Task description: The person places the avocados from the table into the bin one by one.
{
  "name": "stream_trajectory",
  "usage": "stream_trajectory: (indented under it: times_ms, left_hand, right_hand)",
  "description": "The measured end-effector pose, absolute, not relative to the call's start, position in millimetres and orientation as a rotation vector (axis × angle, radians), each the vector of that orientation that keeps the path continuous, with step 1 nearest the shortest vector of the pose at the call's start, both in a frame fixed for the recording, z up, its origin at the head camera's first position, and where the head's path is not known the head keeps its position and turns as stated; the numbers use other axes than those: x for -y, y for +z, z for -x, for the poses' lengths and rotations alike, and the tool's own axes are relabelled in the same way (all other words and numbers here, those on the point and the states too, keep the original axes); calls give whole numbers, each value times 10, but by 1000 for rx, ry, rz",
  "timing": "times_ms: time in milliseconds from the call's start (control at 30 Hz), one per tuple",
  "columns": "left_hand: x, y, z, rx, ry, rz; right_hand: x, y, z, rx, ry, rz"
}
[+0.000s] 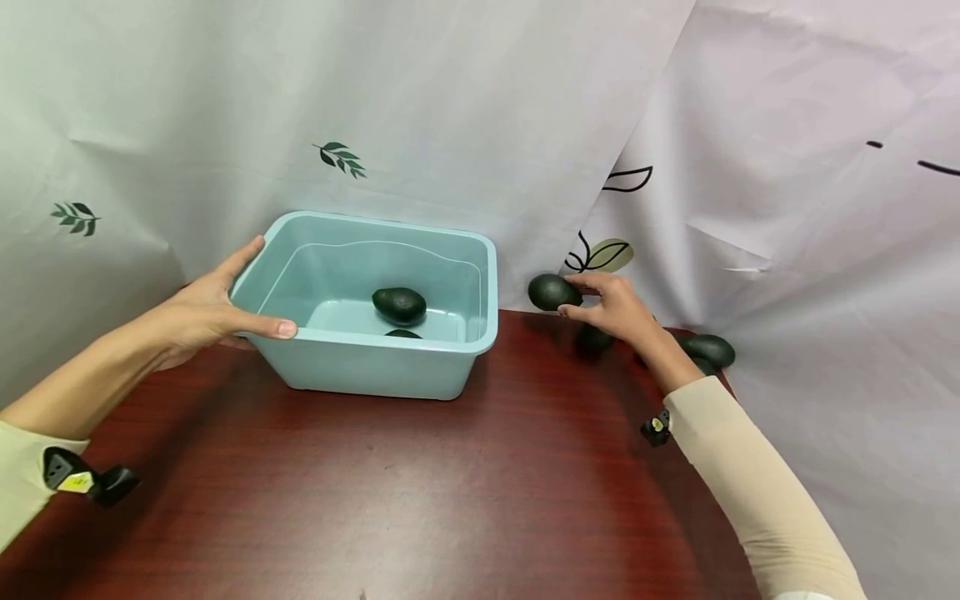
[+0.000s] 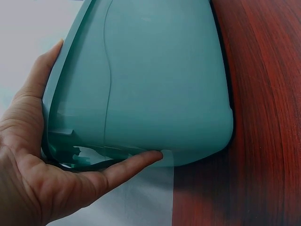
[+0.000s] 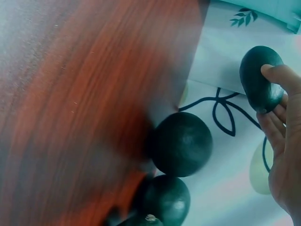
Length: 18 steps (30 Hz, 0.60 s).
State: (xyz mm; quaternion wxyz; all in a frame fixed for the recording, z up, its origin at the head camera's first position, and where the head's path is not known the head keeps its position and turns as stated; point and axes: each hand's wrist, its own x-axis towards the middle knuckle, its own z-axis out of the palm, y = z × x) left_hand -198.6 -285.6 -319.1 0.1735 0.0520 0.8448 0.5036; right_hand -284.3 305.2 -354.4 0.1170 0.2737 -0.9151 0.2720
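A light teal plastic tub (image 1: 375, 364) stands toward the back of the table, with two dark green avocados inside; the fuller one in view (image 1: 400, 306) lies on its floor, the other mostly hidden behind the front wall. My left hand (image 1: 202, 312) holds the tub's left end, thumb along the front rim and fingers at the side, as the left wrist view also shows. To the right of the tub, my right hand (image 1: 607, 308) pinches a dark green avocado (image 1: 551, 292) between thumb and fingers, raised above the table.
Several more avocados (image 3: 182, 144) lie at the table's right back edge, partly behind the right forearm in the head view. The reddish-brown wooden table (image 1: 420, 483) spreads in front. A pale curtain (image 1: 480, 108) with leaf prints hangs close behind the tub.
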Motion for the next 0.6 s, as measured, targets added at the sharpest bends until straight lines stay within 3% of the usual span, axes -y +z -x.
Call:
stream_trajectory:
  times_ms: [600]
  left_hand:
    - [2864,-3231,2002,-2398,1441,-147]
  right_hand:
    - [-3044,-3275,2857,2541,762,-878]
